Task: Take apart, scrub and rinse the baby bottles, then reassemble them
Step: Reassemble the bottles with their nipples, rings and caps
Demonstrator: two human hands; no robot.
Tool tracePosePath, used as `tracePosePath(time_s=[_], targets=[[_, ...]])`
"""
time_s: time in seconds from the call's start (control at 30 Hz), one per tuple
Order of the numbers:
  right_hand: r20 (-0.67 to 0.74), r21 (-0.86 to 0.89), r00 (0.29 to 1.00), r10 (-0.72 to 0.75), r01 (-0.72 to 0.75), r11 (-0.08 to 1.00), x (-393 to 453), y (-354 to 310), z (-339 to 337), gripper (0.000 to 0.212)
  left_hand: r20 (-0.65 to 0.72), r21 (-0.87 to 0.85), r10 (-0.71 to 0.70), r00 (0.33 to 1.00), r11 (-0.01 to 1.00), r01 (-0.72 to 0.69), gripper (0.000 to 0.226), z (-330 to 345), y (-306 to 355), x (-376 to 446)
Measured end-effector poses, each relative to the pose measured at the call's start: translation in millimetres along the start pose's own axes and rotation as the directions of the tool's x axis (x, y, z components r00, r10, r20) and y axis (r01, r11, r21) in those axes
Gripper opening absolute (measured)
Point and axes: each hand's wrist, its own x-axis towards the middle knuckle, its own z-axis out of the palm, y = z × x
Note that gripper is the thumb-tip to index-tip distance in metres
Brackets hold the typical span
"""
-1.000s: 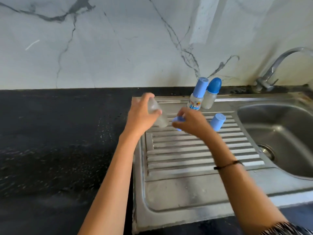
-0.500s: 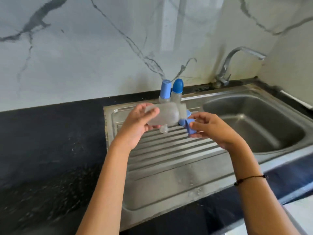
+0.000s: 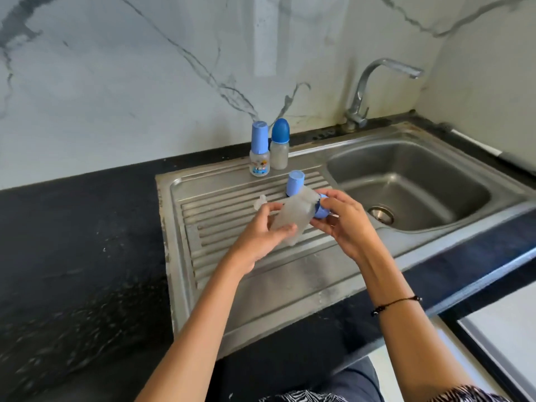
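My left hand [image 3: 262,230] grips a frosted clear baby bottle body [image 3: 293,217], held tilted above the ribbed drainboard [image 3: 232,227]. At the bottle's neck sits a blue screw ring [image 3: 320,208], and my right hand [image 3: 345,221] holds that ring with fingers and thumb. A blue cap [image 3: 295,182] stands on the drainboard just behind the bottle. A clear teat [image 3: 260,202] lies on the ribs to the left. Two capped bottles stand at the drainboard's back edge: one with a picture label [image 3: 259,153] and one with a dark blue dome cap [image 3: 280,145].
The steel sink basin [image 3: 406,181] with its drain [image 3: 381,213] lies to the right, under a curved tap [image 3: 374,88]. Black countertop [image 3: 72,242] stretches to the left. A marble wall [image 3: 145,68] rises behind. A white cabinet top [image 3: 504,323] shows at lower right.
The bottle has come lower and nearer to me, and my view has swung left to right so the basin is fuller in view. Both hands keep their hold on bottle and ring.
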Motion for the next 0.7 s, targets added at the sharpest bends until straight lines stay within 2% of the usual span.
tracePosePath(time_s=[0.07, 0.13, 0.33, 0.53, 0.7], targets=[[-0.013, -0.035, 1.0, -0.024, 0.023, 0.999, -3, 3, -4, 0.017, 0.078, 0.161, 0.037, 0.996, 0.986, -0.049, 0.052, 5, 0, -1], [-0.019, -0.068, 0.999, -0.03, 0.028, 0.997, -5, 6, -7, 0.017, 0.099, 0.246, 0.058, 0.993, 0.966, -0.081, 0.059, 9, 1, -1], [-0.003, -0.092, 0.999, -0.044, 0.043, 0.995, -15, 13, -16, 0.016, 0.144, 0.308, 0.064, 0.987, 0.945, -0.106, 0.061, 19, -8, -5], [-0.015, -0.114, 1.0, -0.02, 0.018, 0.993, -14, 18, -21, 0.018, 0.222, 0.445, 0.009, 0.975, 0.889, -0.11, 0.063, 19, -18, -5], [-0.021, -0.121, 1.0, -0.007, 0.004, 0.993, -9, 18, -21, 0.019, 0.267, 0.488, -0.051, 0.962, 0.868, -0.089, 0.072, 16, -15, -5]])
